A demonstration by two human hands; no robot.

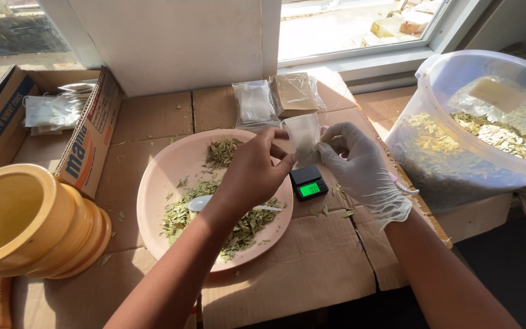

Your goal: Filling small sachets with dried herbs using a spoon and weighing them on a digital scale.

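Observation:
Both my hands hold one small clear plastic bag (304, 135) above a small black pocket scale (308, 183) with a lit green display. My bare left hand (254, 173) pinches the bag's left top edge. My right hand (360, 170), in a white glove, pinches its right edge. Under my left hand lies a pink plate (153, 189) with dried green leaves (181, 214) and a white plastic spoon (199, 203) on it.
A clear tub (458, 164) of dried leaves stands at the right. Stacks of small plastic bags (275, 97) lie by the window. A yellow wooden mortar (25, 225) and an open carton (89, 137) with bags sit at the left. Cardboard (312, 262) covers the table.

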